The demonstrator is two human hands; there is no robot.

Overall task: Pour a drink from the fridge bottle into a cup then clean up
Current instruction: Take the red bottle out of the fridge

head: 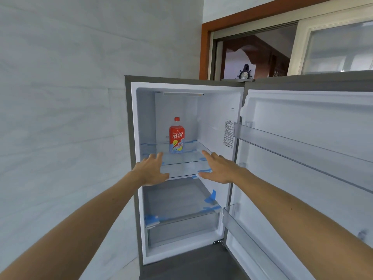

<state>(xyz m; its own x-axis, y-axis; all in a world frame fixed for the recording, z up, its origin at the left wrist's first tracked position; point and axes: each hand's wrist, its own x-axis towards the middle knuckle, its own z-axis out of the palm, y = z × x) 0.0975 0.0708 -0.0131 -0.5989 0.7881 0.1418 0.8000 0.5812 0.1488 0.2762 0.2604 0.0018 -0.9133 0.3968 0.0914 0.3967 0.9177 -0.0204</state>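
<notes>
Bare hands' fingers spread, seemingly short of bottle.

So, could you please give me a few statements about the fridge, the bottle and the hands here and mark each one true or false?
1. The fridge door stands open. True.
2. The bottle lies on its side in the bottom drawer. False: it stands upright on the glass shelf.
3. The left hand is already gripping the bottle. False: it is open, short of the bottle.
4. The right hand is open and holds nothing. True.
5. The bottle has a red cap, still on. True.
6. The door racks are packed with jars. False: the rack looks empty.
</notes>
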